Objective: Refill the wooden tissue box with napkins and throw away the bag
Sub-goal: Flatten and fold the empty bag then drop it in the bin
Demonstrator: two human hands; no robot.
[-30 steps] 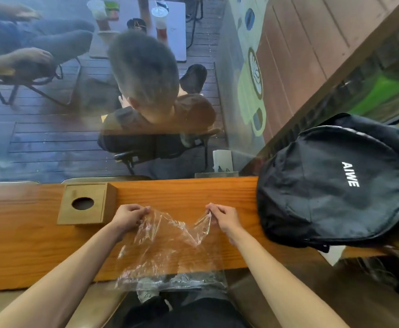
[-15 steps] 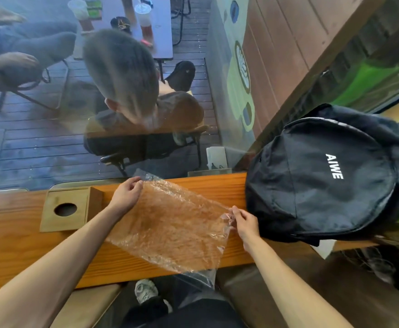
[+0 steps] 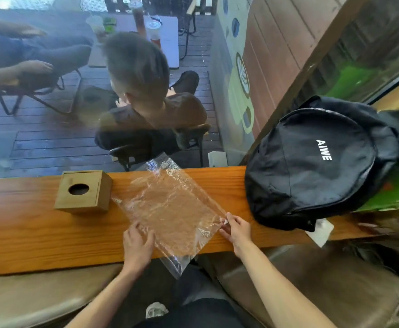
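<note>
Bag [image 3: 170, 209] flat between both hands' grip

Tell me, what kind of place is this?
Probably a cafe. A long wooden counter faces a window, iced drinks stand on a table outside, and a coffee cup picture is painted on the wall.

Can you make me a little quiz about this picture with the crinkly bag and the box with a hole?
1. True or false: the clear plastic bag lies flat on the wooden counter.
2. What is beside the bag, on the side of the left hand? A) wooden tissue box B) black backpack C) cup
3. Fill in: the right hand pinches the bag's ____.

Key: 1 true; 2 A; 3 corner.
</note>
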